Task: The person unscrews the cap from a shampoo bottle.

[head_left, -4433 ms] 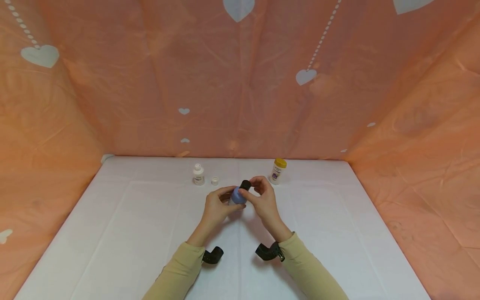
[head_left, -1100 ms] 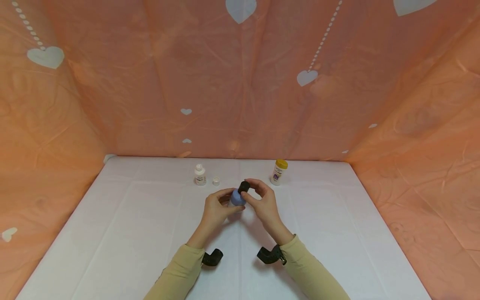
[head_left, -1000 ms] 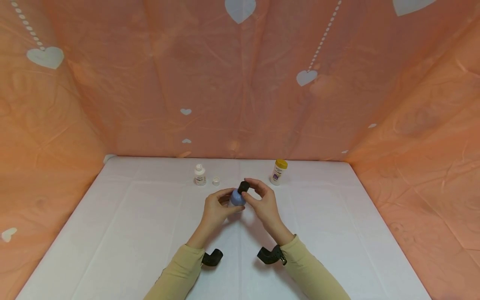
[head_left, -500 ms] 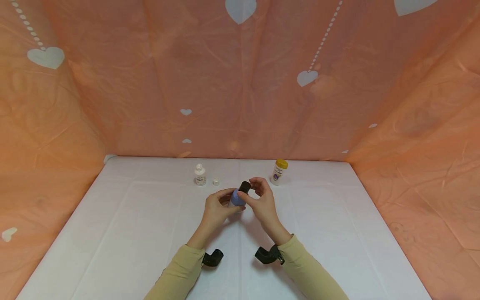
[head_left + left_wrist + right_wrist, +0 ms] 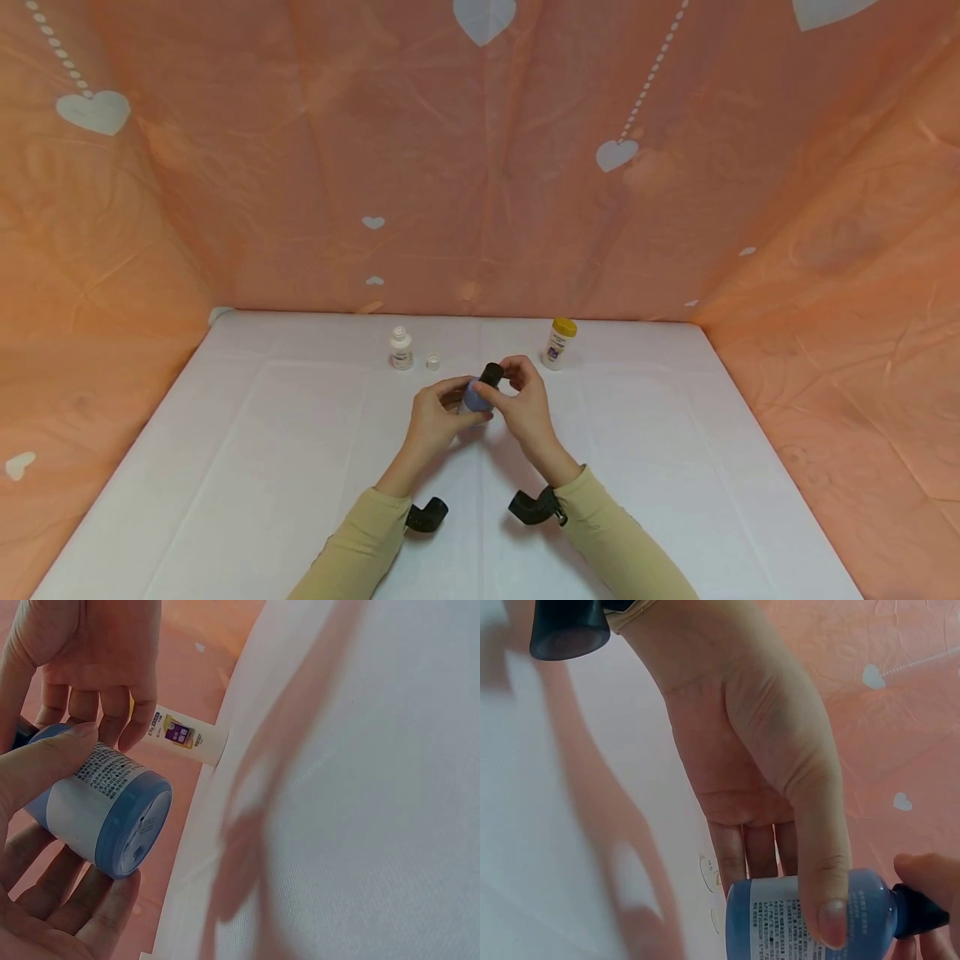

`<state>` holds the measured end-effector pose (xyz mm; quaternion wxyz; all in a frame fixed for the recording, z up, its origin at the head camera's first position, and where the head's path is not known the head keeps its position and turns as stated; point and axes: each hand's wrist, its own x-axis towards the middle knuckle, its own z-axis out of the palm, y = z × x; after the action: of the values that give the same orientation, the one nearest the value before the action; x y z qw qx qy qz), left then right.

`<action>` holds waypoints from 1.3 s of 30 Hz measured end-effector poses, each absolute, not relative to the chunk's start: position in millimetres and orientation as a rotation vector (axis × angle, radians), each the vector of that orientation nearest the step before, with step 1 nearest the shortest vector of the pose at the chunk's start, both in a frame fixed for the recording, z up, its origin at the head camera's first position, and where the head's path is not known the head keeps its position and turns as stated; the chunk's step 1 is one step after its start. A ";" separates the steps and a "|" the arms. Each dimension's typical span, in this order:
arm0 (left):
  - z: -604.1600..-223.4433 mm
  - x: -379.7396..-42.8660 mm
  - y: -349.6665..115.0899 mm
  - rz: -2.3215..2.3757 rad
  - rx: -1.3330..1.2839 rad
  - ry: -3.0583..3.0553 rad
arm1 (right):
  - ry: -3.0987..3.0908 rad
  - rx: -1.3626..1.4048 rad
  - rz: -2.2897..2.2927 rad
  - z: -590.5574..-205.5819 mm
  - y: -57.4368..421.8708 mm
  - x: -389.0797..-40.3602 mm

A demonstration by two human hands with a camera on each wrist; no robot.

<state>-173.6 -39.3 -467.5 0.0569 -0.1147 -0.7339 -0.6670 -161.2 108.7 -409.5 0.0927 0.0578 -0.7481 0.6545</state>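
In the head view my left hand [image 5: 433,414] grips the body of a blue bottle [image 5: 477,400] just above the white table. The bottle leans with its black cap [image 5: 492,374] up and to the right. Thumb and fingers of my right hand [image 5: 528,408] are around that cap, which sits on the bottle's neck. From the left wrist, the bottle's printed white label [image 5: 79,814] and round base show between my left thumb and fingers. In the right wrist view, my left thumb lies across the bottle [image 5: 780,919], and my right fingertips meet the dark cap [image 5: 919,909] at lower right.
Behind my hands stand an uncapped white bottle [image 5: 401,352], a small white cap [image 5: 432,362] on the table, and a white bottle with a yellow lid [image 5: 558,343]. Orange cloth [image 5: 420,167] with white hearts walls the table [image 5: 300,467] at the back and sides.
My right fingers have shifted around the black cap, the fingertips drawing to its right side and the wrist moving slightly left. My left hand keeps its hold on the bottle body.
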 end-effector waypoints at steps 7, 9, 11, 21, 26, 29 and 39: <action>-439.6 -159.5 -39.8 -2.044 -0.376 -2.221 | -2.229 0.194 1.976 -408.9 110.7 -161.3; -435.2 -157.2 -40.0 -2.045 -0.379 -2.230 | -2.227 0.203 1.983 -409.1 111.1 -161.4; -439.4 -159.5 -39.9 -2.049 -0.379 -2.228 | -2.225 0.219 1.987 -409.3 111.5 -161.2; -469.9 -173.6 -40.9 -2.000 -0.346 -2.232 | -2.214 0.308 2.001 -410.6 113.4 -160.0; -469.5 -172.9 -41.5 -1.993 -0.324 -2.237 | -2.233 0.345 2.010 -409.7 114.1 -158.8; -469.1 -172.5 -41.6 -2.009 -0.321 -2.232 | -2.239 0.364 2.017 -409.3 114.6 -158.3; -461.3 -169.9 -38.7 -2.008 -0.341 -2.232 | -2.230 0.218 1.969 -409.4 110.4 -159.1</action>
<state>-169.9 -38.7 -461.3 0.0598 -0.1128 -0.7374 -0.6632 -159.1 110.4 -409.4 0.0795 0.0729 -0.7452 0.6581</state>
